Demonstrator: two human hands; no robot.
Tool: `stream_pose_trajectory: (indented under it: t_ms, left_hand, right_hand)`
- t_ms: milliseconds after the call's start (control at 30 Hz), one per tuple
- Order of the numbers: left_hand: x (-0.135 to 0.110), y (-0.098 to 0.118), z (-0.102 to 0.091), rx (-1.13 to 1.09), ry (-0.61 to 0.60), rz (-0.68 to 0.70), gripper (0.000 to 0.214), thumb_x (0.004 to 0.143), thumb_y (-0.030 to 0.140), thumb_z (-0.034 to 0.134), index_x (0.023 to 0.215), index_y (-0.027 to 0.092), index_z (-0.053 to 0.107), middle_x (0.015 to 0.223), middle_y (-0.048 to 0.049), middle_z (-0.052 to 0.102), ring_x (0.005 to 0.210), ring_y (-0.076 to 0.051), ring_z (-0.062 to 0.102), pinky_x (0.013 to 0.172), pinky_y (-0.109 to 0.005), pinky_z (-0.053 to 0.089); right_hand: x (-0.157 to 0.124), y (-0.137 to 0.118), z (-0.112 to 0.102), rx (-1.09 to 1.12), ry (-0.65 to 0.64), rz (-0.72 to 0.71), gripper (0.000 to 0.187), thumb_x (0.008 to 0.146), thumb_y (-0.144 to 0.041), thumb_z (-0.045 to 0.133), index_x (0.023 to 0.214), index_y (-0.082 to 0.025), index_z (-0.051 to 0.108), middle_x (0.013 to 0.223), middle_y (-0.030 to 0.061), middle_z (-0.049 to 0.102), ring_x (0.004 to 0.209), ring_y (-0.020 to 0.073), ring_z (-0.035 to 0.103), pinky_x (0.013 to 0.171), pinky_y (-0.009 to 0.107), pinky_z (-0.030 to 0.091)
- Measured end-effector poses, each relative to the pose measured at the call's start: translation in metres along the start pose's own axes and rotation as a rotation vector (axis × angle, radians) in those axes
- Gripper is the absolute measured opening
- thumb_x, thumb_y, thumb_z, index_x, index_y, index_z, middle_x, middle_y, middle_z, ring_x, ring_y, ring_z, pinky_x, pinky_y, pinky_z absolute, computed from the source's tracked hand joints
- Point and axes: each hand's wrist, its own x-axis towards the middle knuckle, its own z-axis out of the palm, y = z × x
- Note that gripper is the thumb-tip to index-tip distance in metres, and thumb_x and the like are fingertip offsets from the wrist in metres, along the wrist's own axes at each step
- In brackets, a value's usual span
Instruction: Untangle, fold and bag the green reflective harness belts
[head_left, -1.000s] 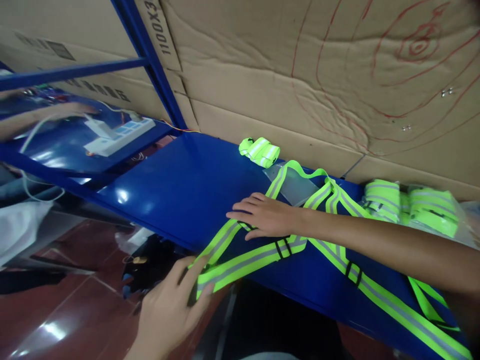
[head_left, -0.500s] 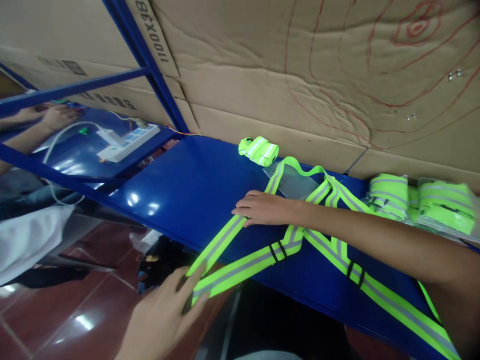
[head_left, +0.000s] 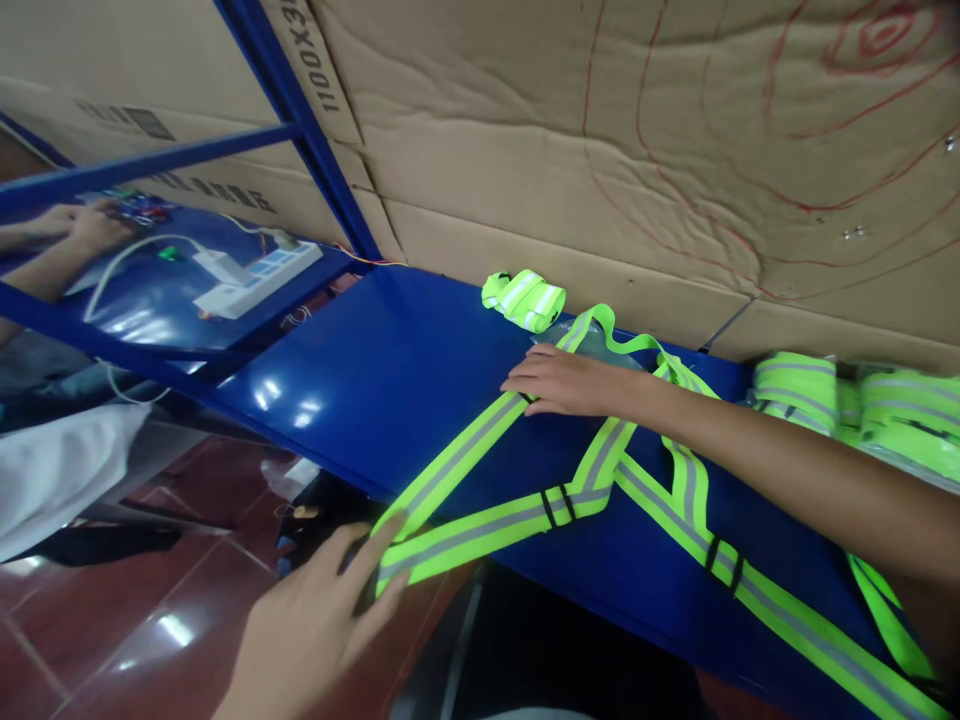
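A neon yellow-green reflective vest (head_left: 465,545) made of straps with grey stripes is spread across the blue tabletop and past its front edge. My left hand (head_left: 319,605) is closed around the strap's folded end, off the front of the table. Farther up the same strap, my right hand (head_left: 559,380) has its fingers closed over it, with a bit of a black slider showing at the fingertips. Black sliders (head_left: 557,507) sit on the lower strap. My right forearm crosses over the vest and hides part of it. Behind the right hand lies a clear plastic bag (head_left: 592,343).
A rolled reflective vest (head_left: 525,300) rests against the cardboard wall (head_left: 487,150). Bagged vests (head_left: 795,392) are at the right. Left, beyond a blue frame (head_left: 150,162), are a power strip (head_left: 259,280) and another person's hands (head_left: 97,228). The blue table (head_left: 360,370) has a front edge.
My right hand has moved up and away along the strap, farther from my left hand. My left hand still holds the folded end, shifted slightly left. The view has turned a little.
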Motion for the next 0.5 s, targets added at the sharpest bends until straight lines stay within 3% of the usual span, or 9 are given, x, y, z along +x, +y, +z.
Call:
stream_pose_trajectory:
  t_ms: [200,367,500]
  left_hand:
    - [0.02,0.001,0.005,-0.011,0.059,-0.029,0.037,0.106,0.039,0.049,0.138,0.023,0.06,0.104,-0.0047,0.073,0.067,-0.016,0.069,0.052,-0.027,0.041]
    - [0.063,-0.016,0.027,-0.126,0.072,-0.006,0.046,0.107,0.051,0.045,0.135,0.019,0.063,0.113,-0.0101,0.074,0.095,-0.028,0.07,0.08,-0.038,0.048]
    - [0.073,-0.029,0.046,-0.215,-0.006,-0.075,0.052,0.107,0.055,0.039,0.138,0.021,0.063,0.127,-0.0138,0.069,0.109,-0.033,0.066,0.09,-0.045,0.048]
  right_hand:
    - [-0.002,0.01,-0.003,0.001,-0.03,0.046,0.037,0.105,-0.033,0.061,0.14,-0.018,0.061,0.141,0.0133,0.068,0.129,0.0266,0.062,0.112,0.043,0.034]
    - [0.022,0.013,0.007,-0.029,-0.077,0.135,0.041,0.099,-0.03,0.069,0.137,-0.014,0.064,0.136,0.0183,0.069,0.125,0.0323,0.062,0.107,0.046,0.038]
    - [0.027,0.011,-0.003,-0.043,-0.112,0.25,0.066,0.096,-0.041,0.073,0.153,-0.015,0.052,0.142,0.021,0.065,0.13,0.0354,0.06,0.106,0.048,0.041]
